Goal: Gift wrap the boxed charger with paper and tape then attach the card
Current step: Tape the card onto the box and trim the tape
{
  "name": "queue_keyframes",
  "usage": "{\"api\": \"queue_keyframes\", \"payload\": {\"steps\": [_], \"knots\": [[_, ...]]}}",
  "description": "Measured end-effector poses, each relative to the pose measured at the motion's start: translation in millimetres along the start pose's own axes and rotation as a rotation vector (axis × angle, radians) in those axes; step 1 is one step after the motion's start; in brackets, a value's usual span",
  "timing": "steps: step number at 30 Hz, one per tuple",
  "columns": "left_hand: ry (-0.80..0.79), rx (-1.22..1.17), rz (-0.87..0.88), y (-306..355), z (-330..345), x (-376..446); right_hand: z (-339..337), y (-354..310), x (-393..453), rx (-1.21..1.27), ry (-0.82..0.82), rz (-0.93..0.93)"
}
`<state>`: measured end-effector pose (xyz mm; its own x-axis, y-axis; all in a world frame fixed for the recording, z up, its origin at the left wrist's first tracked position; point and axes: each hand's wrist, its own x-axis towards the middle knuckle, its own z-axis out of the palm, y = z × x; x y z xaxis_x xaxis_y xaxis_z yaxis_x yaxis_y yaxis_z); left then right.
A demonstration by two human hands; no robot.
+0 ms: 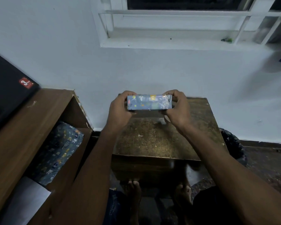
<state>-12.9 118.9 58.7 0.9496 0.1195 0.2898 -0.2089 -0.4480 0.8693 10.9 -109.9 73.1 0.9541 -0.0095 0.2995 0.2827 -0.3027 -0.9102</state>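
The boxed charger (148,102), covered in blue patterned wrapping paper, is held up in the air above the small wooden table (152,140). My left hand (119,109) grips its left end with fingers curled over the top. My right hand (177,108) grips the right end the same way. A small pale object (161,121), possibly the tape, lies on the table just under my right hand; it is mostly hidden. No card is visible.
A wooden shelf unit (39,114) stands at the left, with a roll of the same blue patterned paper (60,150) and a white sheet (28,198) inside. A black case (5,96) lies on top. The wall and window are ahead.
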Motion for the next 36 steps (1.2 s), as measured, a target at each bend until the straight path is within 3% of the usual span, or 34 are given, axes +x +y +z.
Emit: {"api": "queue_keyframes", "payload": {"steps": [4,7,10,12,15,20,25,30,33,36], "knots": [[0.117,0.095,0.235,7,1,-4,-1,7,4,-0.335,0.100,-0.505],[0.154,0.170,0.327,12,-5,-9,-5,11,0,-0.456,0.135,-0.639],[0.139,0.225,0.322,9,-8,-9,-4,17,-2,-0.459,0.099,-0.649],[0.127,0.196,0.267,7,-8,-5,-4,17,-1,-0.371,0.023,-0.552],[0.067,0.164,0.119,4,-11,-2,-10,4,2,-0.189,-0.087,-0.264],[-0.159,-0.186,-0.311,16,-6,-6,-13,6,7,0.124,-0.159,0.310],[-0.219,-0.297,-0.498,19,-2,-3,-5,4,7,0.151,-0.190,0.559],[-0.205,-0.410,-0.526,23,4,-1,2,0,3,0.387,-0.141,0.713],[-0.206,-0.388,-0.559,18,6,-2,-2,-6,4,0.409,-0.162,0.671],[-0.123,-0.354,-0.604,14,6,-1,-5,-6,7,0.274,-0.186,0.572]]}}
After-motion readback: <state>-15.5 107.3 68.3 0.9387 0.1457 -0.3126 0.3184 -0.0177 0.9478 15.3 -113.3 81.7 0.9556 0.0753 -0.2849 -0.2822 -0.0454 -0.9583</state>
